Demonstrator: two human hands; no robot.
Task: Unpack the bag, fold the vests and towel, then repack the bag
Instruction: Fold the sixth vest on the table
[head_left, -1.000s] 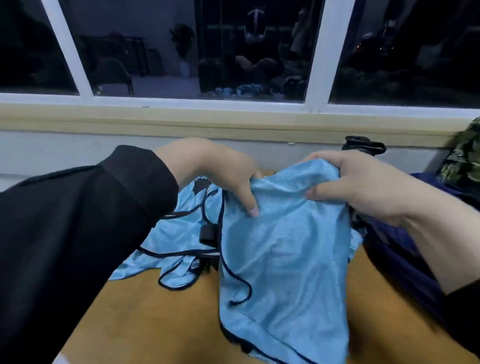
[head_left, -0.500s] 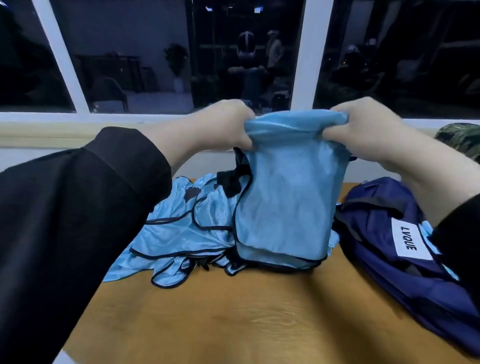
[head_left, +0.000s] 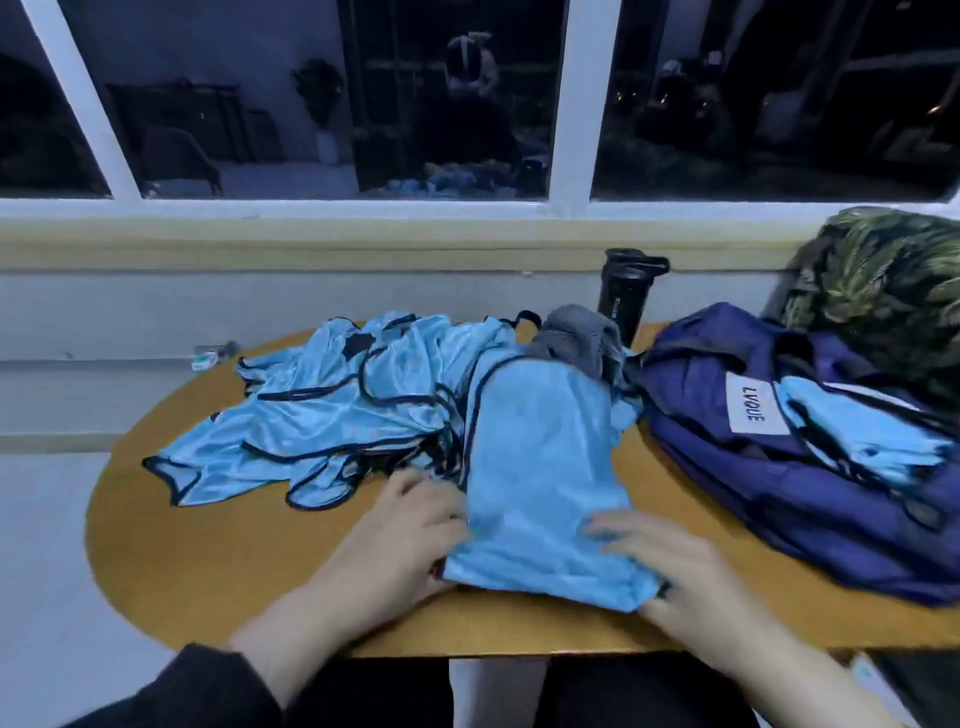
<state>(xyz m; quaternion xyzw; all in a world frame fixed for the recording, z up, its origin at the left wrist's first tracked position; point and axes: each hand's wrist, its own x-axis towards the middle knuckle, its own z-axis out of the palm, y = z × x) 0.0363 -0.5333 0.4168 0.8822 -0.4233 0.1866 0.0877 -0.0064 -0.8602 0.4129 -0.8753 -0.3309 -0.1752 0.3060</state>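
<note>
Folding stage: left hand (head_left: 410, 525) and right hand (head_left: 670, 558), fingers flat, pressing half-folded vest (head_left: 540, 488) at worktop (head_left: 218, 561) six o'clock, bag (head_left: 810, 467) at three; next, probably another fold.

The vest (head_left: 540, 467), which both hands held up in the air half a second ago, now lies flat on the table (head_left: 208, 545), its near end toward 6 o'clock. The left hand (head_left: 400, 535) has come down to the vest's edge at 9 o'clock, fingers straight on the table. The right hand (head_left: 670, 561) has come down onto the near corner at 4 o'clock and rests on the cloth. A grey towel (head_left: 571, 338) now shows at 12 o'clock of the vest.
</note>
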